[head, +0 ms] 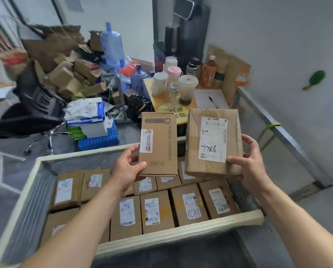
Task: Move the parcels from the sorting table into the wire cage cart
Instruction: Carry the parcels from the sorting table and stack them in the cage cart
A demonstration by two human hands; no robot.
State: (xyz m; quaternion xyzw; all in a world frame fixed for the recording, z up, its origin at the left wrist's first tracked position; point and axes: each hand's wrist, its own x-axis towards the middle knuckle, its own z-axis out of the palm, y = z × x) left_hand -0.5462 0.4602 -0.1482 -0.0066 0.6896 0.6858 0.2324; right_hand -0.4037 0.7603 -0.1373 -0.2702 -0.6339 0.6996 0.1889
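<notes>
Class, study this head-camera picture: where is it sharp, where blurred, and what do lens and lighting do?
Head view: sharpest at centre, where "7786" on the right parcel reads clearly, though small print on the left parcel is soft; the box pile upper left is smeared; the cart rim looks bowed by the wide lens; light is soft, without hard shadows or glare.

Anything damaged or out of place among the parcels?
The 7786 parcel in the right hand looks creased near its top edge. The left hand holds a sound-looking slim parcel; those in the cart lie flat in rows.
</notes>
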